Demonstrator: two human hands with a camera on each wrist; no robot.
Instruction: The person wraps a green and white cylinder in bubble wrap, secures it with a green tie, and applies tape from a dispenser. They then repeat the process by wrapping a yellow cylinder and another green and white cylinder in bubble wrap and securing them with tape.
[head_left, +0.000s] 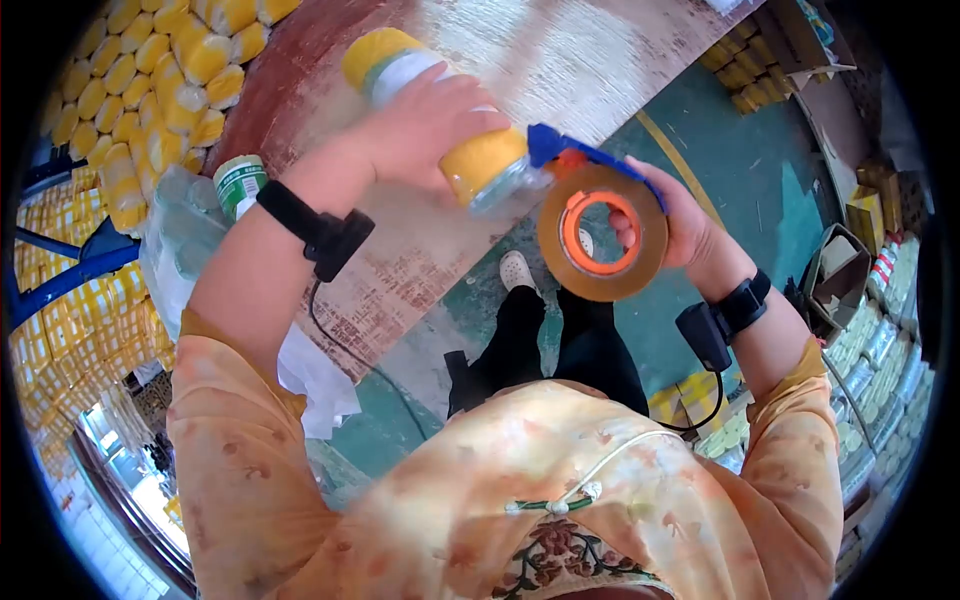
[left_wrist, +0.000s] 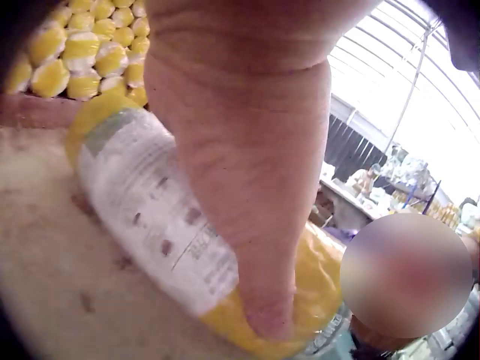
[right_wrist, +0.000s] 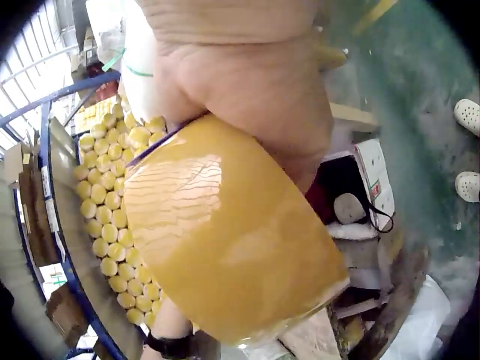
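- Worked over a worn, reddish tabletop (head_left: 560, 50), holding a yellow-and-white bundle (left_wrist: 169, 217) slantwise with one end close to the edge nearest the white shoes (head_left: 517, 272); impossible to tell how fully in contact with the surface.
- Risked, by all appearances, a roll or slide over that edge, likely from a hard push against a slackened hold.
- Risked, too, a crooked or wrinkled strip, likely from a slanted approach with the blue dispenser (head_left: 610, 163) and its brown tape roll (head_left: 605, 286).
- Could also have scraped fingertips on the dispenser's blue tip, through crowding.
- Gripped the bundle with the left hand (head_left: 430, 125), fingers spread across the top, thumb bent round the side, parted by the bundle's thickness.
- Grasped the dispenser with the right hand (head_left: 685, 215), fingertips curled into the orange core (head_left: 603, 267).
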